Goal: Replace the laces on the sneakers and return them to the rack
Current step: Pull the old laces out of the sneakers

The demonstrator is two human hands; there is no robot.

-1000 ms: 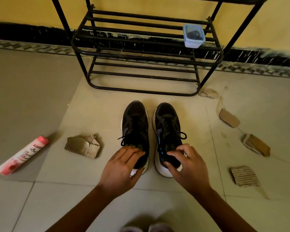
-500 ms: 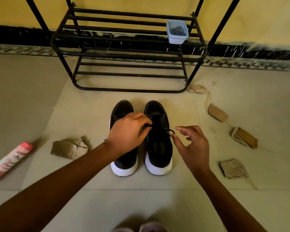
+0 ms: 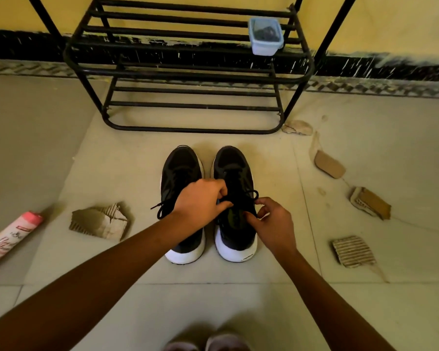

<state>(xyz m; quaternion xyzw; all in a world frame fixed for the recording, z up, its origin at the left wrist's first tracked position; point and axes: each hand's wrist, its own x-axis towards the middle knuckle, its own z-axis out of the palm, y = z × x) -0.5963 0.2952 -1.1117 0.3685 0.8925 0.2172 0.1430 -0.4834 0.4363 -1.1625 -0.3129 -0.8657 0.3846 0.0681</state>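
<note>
Pale floor tiles (image 3: 117, 158) carry the pair just short of the black rack (image 3: 193, 72), which stands at 12 o'clock. Both sneakers lie with their long axes running 6 to 12, toes toward the rack and heels toward the person. The left hand (image 3: 200, 201) crosses over the left sneaker (image 3: 181, 168) and pinches the lace (image 3: 254, 193) at the tongue of the right sneaker (image 3: 235, 173). The right hand (image 3: 274, 224) sits at 4 o'clock of the knot, thumb and forefinger curled just beside the loop; whether they hold it cannot be told. Untying likely calls for pulls toward 9 and 3, across the shoe's axis.
</note>
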